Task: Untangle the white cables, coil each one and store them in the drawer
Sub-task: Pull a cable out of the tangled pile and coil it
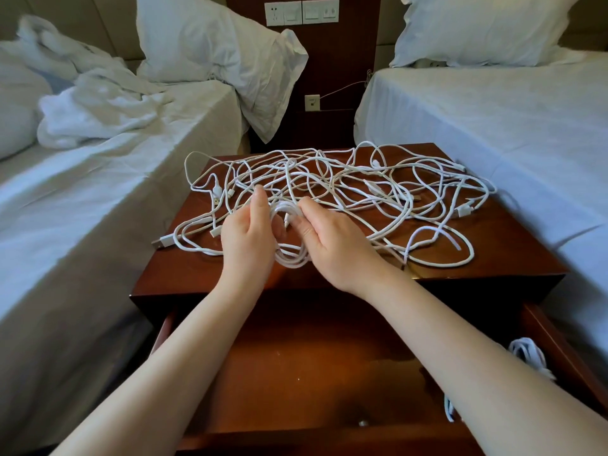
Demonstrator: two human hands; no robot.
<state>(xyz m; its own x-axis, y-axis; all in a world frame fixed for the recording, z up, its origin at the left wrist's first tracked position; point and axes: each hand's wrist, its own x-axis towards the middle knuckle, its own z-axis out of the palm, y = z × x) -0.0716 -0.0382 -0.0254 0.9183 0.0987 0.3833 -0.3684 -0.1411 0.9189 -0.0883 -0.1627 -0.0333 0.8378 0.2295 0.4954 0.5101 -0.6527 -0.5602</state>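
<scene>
A tangle of white cables (378,189) is spread over the top of a dark wooden nightstand (513,255). At its front middle, a small coil of white cable (291,255) hangs between my hands. My left hand (248,240) grips the coil's left side, fingers closed round it. My right hand (332,240) pinches its right side, and a strand runs from the coil back into the tangle. Below, the drawer (329,363) stands pulled out, and a coiled white cable (529,355) lies at its right side, partly hidden by my right forearm.
Beds with white sheets flank the nightstand, left (82,199) and right (493,120), each with a pillow. A USB plug (161,241) sticks out over the nightstand's left front edge. Wall sockets (301,12) sit on the panel behind.
</scene>
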